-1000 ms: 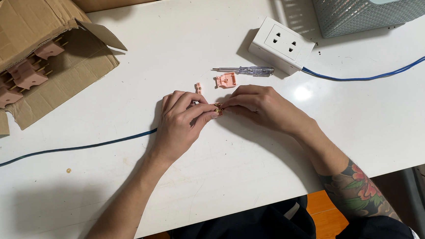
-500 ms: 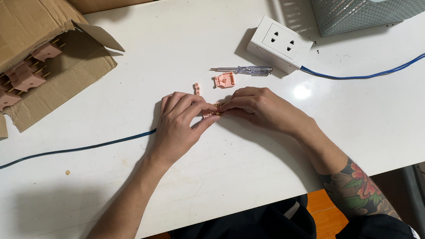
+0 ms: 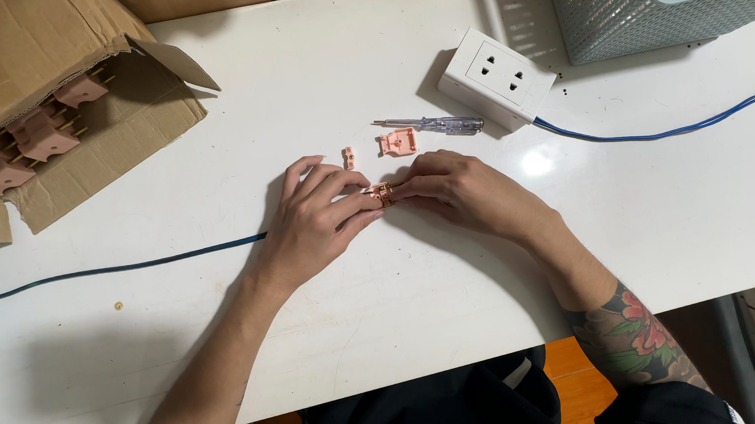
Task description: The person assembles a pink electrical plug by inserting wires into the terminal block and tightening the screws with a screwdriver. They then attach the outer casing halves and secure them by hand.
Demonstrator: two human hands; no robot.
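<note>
White table (image 3: 403, 341), cardboard box (image 3: 56, 92) far-left.

A small pink plug body (image 3: 382, 193) with brass-coloured metal showing is pinched between the fingertips of the left hand (image 3: 317, 220) and the right hand (image 3: 459, 191), low over the white table; most of it is hidden by the fingers. Just beyond the right hand's fingertips a pink plug cover (image 3: 398, 142) is laid flat. A smaller pink piece (image 3: 349, 158) is seen just beyond the left hand's fingertips. A clear-handled screwdriver (image 3: 432, 125) is laid sideways slightly farther out, beside the cover.
</note>
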